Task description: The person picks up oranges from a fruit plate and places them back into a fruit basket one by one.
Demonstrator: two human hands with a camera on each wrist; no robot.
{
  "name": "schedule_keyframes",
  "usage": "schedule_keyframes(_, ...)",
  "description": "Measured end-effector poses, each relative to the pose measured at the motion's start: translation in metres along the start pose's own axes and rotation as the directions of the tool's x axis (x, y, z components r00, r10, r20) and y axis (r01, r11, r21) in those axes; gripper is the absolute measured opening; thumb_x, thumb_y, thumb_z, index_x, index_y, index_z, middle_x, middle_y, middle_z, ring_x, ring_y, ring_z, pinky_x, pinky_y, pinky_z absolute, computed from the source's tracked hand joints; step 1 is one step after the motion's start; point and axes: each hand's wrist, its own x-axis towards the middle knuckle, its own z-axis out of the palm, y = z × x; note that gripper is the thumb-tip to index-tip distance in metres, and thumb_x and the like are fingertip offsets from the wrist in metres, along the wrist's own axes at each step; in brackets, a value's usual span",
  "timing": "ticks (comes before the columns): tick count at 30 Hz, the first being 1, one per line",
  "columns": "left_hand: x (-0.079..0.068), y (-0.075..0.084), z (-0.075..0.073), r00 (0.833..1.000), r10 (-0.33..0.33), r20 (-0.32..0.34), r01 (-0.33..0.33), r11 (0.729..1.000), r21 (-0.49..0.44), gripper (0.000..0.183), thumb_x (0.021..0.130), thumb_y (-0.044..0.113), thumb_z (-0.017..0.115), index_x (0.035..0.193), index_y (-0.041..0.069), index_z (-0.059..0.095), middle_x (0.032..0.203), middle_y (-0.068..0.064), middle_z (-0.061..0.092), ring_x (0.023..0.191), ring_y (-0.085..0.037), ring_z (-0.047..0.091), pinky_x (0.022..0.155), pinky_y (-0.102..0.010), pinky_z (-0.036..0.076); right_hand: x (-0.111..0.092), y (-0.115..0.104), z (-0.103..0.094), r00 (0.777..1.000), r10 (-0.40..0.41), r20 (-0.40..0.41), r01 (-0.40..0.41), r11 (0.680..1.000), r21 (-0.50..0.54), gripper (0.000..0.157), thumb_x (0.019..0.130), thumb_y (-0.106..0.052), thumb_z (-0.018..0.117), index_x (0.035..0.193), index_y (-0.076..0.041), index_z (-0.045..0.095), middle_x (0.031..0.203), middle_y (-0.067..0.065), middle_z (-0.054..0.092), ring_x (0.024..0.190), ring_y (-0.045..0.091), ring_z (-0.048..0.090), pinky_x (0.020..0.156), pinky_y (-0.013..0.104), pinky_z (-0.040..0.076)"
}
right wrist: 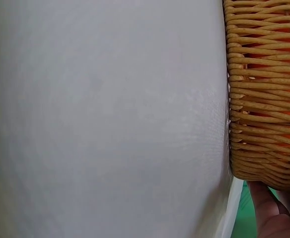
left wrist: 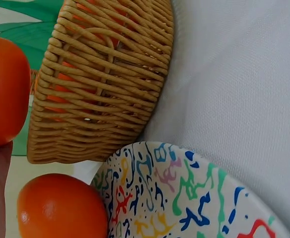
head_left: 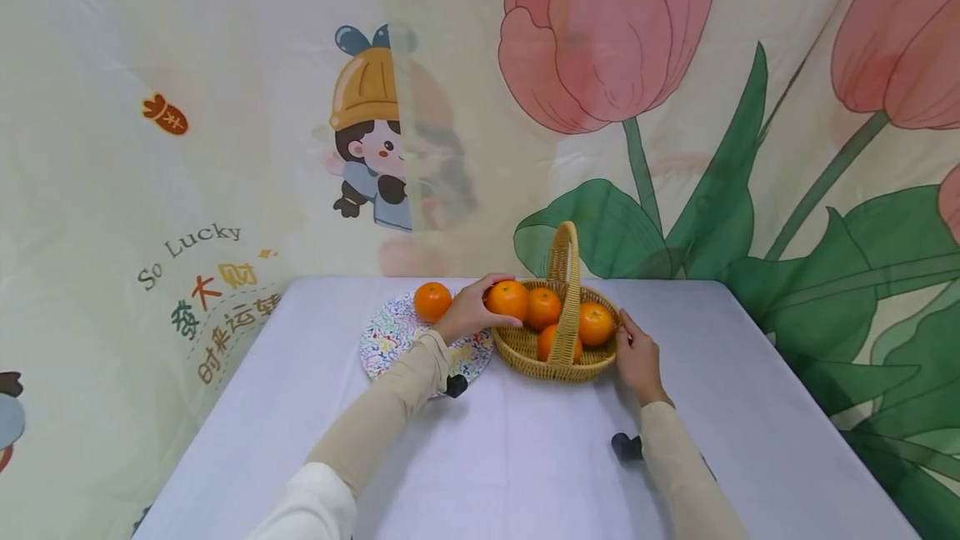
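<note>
My left hand [head_left: 471, 312] grips an orange [head_left: 508, 301] at the left rim of a wicker basket [head_left: 525, 365]. In the left wrist view that held orange [left wrist: 5, 94] shows beside the basket's rim, above the woven side. Several more oranges lie inside the basket, one of them [head_left: 596, 323] at its right end under the tall arched handle [head_left: 567, 273]. My right hand [head_left: 639, 357] holds the basket's right rim, its thumb against the weave in the right wrist view. Another orange [head_left: 432, 302] sits on a round plate with colourful squiggles [head_left: 382, 344], left of the basket.
A white cloth covers the table [head_left: 510, 457]. Behind it hangs a printed backdrop [head_left: 480, 107] with tulips and a cartoon figure. The plate's right edge lies close against the basket's left side. Black camera mounts [head_left: 455, 386] sit at both wrists.
</note>
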Motion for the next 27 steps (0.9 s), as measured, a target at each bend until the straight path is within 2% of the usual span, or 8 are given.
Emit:
schedule_keyframes(4,0.001,-0.002,0.005,1.0,-0.002,0.005,0.002,1.0,0.024,0.077,0.072,0.038,0.087,0.139,0.035,0.05,0.133,0.008,0.055,0.113,-0.017,0.056,0.096,-0.04,0.048,0.0,0.0,0.0,1.0,0.011,0.001,-0.011,1.0,0.008,0.047,0.107,-0.021,0.035,0.153,-0.011,0.031,0.154,0.011,0.033,0.141,0.03,0.031,0.112,0.048,0.029)
schedule_keyframes(10,0.004,-0.005,0.011,0.999,0.01,0.044,-0.011,0.999,0.032,0.081,0.072,0.038,0.087,0.143,0.024,0.048,0.137,0.005,0.052,0.115,-0.02,0.055,0.096,-0.041,0.048,-0.001,-0.001,-0.002,1.0,0.008,-0.012,-0.007,1.0,0.023,0.047,0.106,-0.018,0.037,0.152,-0.01,0.032,0.153,0.014,0.034,0.138,0.032,0.036,0.111,0.05,0.031)
schedule_keyframes(15,0.003,-0.01,0.013,0.999,0.021,0.03,-0.022,0.999,0.04,0.082,0.072,0.035,0.088,0.142,0.018,0.048,0.14,0.005,0.051,0.116,-0.02,0.054,0.097,-0.042,0.047,0.002,-0.002,-0.001,1.0,0.015,-0.009,-0.015,0.999,0.032,0.047,0.106,-0.021,0.036,0.152,-0.012,0.032,0.154,0.012,0.033,0.123,0.028,0.044,0.102,0.046,0.039)
schedule_keyframes(16,0.003,-0.01,0.014,0.999,0.024,0.027,-0.025,0.999,0.043,0.083,0.072,0.035,0.088,0.142,0.018,0.049,0.139,0.005,0.051,0.116,-0.02,0.055,0.098,-0.042,0.047,0.003,-0.003,-0.001,1.0,0.013,-0.008,-0.013,1.0,0.027,0.047,0.106,-0.021,0.035,0.153,-0.012,0.031,0.154,0.012,0.033,0.124,0.028,0.044,0.104,0.046,0.038)
schedule_keyframes(19,0.004,-0.014,0.016,0.999,0.029,0.024,-0.03,0.998,0.062,0.083,0.071,0.038,0.087,0.142,0.019,0.049,0.14,0.006,0.051,0.116,-0.019,0.055,0.097,-0.041,0.047,0.003,-0.002,0.0,1.0,0.024,-0.015,-0.023,0.999,0.032,0.047,0.106,-0.021,0.036,0.152,-0.012,0.032,0.154,0.012,0.033,0.123,0.027,0.044,0.105,0.047,0.038)
schedule_keyframes(23,0.003,-0.016,0.02,0.999,0.007,0.032,-0.01,0.997,0.078,0.085,0.07,0.043,0.087,0.142,0.021,0.049,0.14,0.008,0.051,0.115,-0.018,0.055,0.096,-0.04,0.047,0.003,-0.001,0.0,1.0,0.026,-0.015,-0.025,0.999,0.034,0.047,0.106,-0.02,0.036,0.152,-0.012,0.032,0.154,0.013,0.033,0.121,0.029,0.045,0.102,0.046,0.04)
schedule_keyframes(25,0.002,-0.016,0.022,0.999,-0.007,0.042,0.004,0.997,0.078,0.085,0.069,0.044,0.087,0.142,0.022,0.049,0.14,0.007,0.05,0.116,-0.018,0.054,0.096,-0.04,0.047,0.002,0.0,0.0,1.0,0.02,-0.015,-0.02,0.999,0.025,0.047,0.106,-0.02,0.035,0.152,-0.012,0.032,0.153,0.014,0.034,0.123,0.029,0.045,0.104,0.046,0.039)
schedule_keyframes(27,0.002,-0.015,0.024,0.999,-0.017,0.048,0.014,0.997,0.07,0.085,0.069,0.043,0.088,0.142,0.022,0.05,0.14,0.005,0.051,0.116,-0.019,0.054,0.097,-0.041,0.047,0.002,0.002,0.0,1.0,0.018,-0.017,-0.017,0.999,0.029,0.047,0.106,-0.02,0.035,0.152,-0.011,0.032,0.153,0.014,0.034,0.118,0.03,0.046,0.099,0.046,0.04)
